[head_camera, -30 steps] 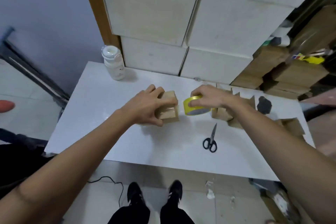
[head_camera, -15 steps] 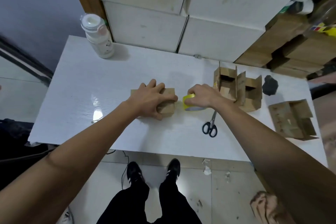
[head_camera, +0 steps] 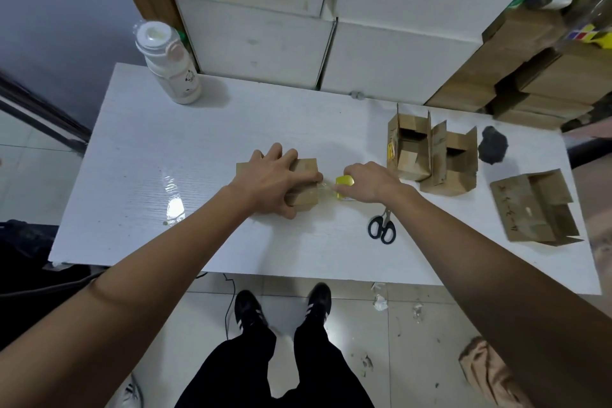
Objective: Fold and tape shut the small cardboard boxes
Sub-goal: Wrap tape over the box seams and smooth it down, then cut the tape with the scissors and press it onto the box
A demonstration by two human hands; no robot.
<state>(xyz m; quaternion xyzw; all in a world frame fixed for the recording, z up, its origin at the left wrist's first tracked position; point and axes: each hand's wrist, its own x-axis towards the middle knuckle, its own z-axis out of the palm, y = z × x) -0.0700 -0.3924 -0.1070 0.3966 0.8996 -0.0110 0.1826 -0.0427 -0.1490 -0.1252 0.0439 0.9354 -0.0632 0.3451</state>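
Note:
A small folded cardboard box (head_camera: 306, 197) rests on the white table (head_camera: 139, 175) near its middle. My left hand (head_camera: 271, 180) lies over the box top with fingers wrapped on it. Just right of the box, my right hand (head_camera: 369, 180) grips a yellow-cored roll of clear tape (head_camera: 344, 184). A short strip of tape (head_camera: 326, 190) stretches from the roll to the box's right side. Two open boxes (head_camera: 433, 156) with flaps up stand at the right, and another open box (head_camera: 536, 209) lies further right.
Black-handled scissors (head_camera: 382, 227) lie by my right forearm. A white bottle (head_camera: 170, 64) stands at the back left corner. A black lump (head_camera: 493, 144) sits at the back right. White cartons (head_camera: 265, 40) and brown boxes (head_camera: 530, 76) are stacked behind the table.
The box and tape roll were lowered from just above the table onto it. The roll has moved slightly right of the box, leaving a strip of tape between them.

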